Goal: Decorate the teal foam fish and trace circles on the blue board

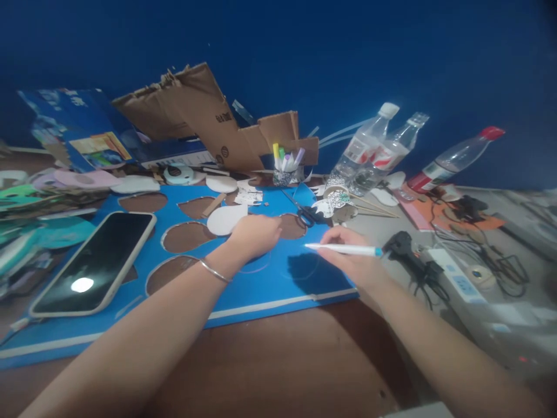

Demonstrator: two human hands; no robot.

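Observation:
My right hand (348,255) is closed around a white marker (354,249) with a blue end. Its pale tip points left, just over the blue board (243,299). Faint curved outlines are drawn on the board below both hands. My left hand (256,233) rests on the board with its fingers curled; what they hold, if anything, is hidden. A white rounded cutout (224,220) lies partly behind that hand. Brown rounded openings, such as one hole (187,236), pass through the board on the left. Scissors (300,210) lie beyond my hands.
A phone (96,261) lies on the board at left, near stacked coloured cutouts (52,232). A cup of markers (285,174) and torn cardboard (204,116) stand at the back. Plastic bottles (361,145), cables and a power strip (456,276) are at right.

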